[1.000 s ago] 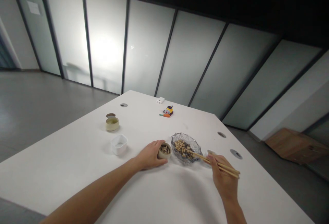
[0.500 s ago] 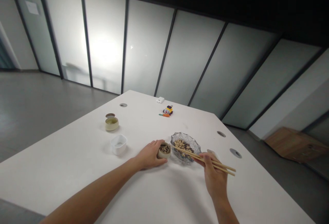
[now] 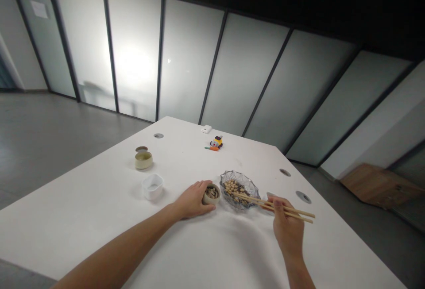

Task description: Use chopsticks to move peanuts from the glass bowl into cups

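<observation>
My left hand (image 3: 194,199) is wrapped round the left side of a small cup (image 3: 210,199), thumb in front and fingers behind. Dark striped seeds (image 3: 211,191) that look like sunflower seeds lie inside the cup. Just to the right is a scalloped clear glass bowl (image 3: 247,182) with pale nuts (image 3: 231,186) and dark seeds in it. My right hand (image 3: 287,222) grips a pair of wooden chopsticks (image 3: 299,213). Their tips reach over the glass bowl's contents; whether anything is pinched between them is too small to tell.
Left of my hand stand a white square bowl (image 3: 152,193) and a greenish round bowl (image 3: 143,163). Farther back on the white table (image 3: 179,160) are a toy vehicle (image 3: 217,142), an orange carrot-shaped item (image 3: 212,148) and a white device (image 3: 206,129). Cable holes (image 3: 303,197) dot the tabletop.
My right hand has moved to the right, drawing the chopstick tips from near the cup's rim to over the glass bowl. My left hand keeps hold of the cup.
</observation>
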A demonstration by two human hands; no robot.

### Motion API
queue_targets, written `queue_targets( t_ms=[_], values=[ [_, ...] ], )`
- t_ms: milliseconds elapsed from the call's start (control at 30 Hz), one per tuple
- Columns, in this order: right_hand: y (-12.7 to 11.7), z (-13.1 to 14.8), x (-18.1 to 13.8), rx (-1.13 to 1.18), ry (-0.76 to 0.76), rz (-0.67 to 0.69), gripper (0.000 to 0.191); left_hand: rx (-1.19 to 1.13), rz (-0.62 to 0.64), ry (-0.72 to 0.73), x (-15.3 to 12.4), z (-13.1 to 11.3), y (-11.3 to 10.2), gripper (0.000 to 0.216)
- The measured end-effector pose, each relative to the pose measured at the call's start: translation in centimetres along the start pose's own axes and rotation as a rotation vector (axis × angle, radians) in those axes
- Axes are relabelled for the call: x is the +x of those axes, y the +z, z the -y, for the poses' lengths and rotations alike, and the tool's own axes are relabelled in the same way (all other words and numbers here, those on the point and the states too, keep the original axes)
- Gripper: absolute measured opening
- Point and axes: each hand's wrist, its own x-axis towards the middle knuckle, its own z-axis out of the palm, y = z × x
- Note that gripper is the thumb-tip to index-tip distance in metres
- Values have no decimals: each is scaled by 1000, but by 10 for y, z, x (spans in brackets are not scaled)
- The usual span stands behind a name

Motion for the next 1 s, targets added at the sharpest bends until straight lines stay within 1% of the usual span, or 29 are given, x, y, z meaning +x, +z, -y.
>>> queue_targets(
  t_ms=[67, 167, 233, 300, 367, 467, 633, 733, 867, 1000],
  values=[
    [4, 1, -1, 16, -2, 75, 58, -1, 6, -5, 0, -1, 0, 79],
    [12, 0, -3, -13, -72, 207, 53, 4, 15, -12, 0, -2, -1, 79],
    [16, -2, -5, -49, -135, 255, 48, 8, 14, -10, 0, -2, -2, 79],
    [17, -5, -5, -71, -178, 276, 44, 7, 10, -3, 0, -1, -1, 79],
    [16, -6, -4, -97, -215, 260, 42, 4, 7, 0, 0, -1, -1, 78],
    [12, -4, -2, -136, -261, 180, 42, 2, 4, 0, 0, 0, 0, 77],
    [9, 5, 0, -108, -208, 73, 46, -6, 2, 4, 0, -1, -1, 77],
    [7, 4, 0, -107, -172, 46, 49, -6, -1, 3, 0, -1, -1, 76],
    [6, -5, 0, -78, -98, 101, 50, -3, 1, 5, 0, -1, -1, 77],
    [7, -9, 0, -126, -172, 187, 49, 1, 6, -4, 0, -1, -1, 78]
  ],
)
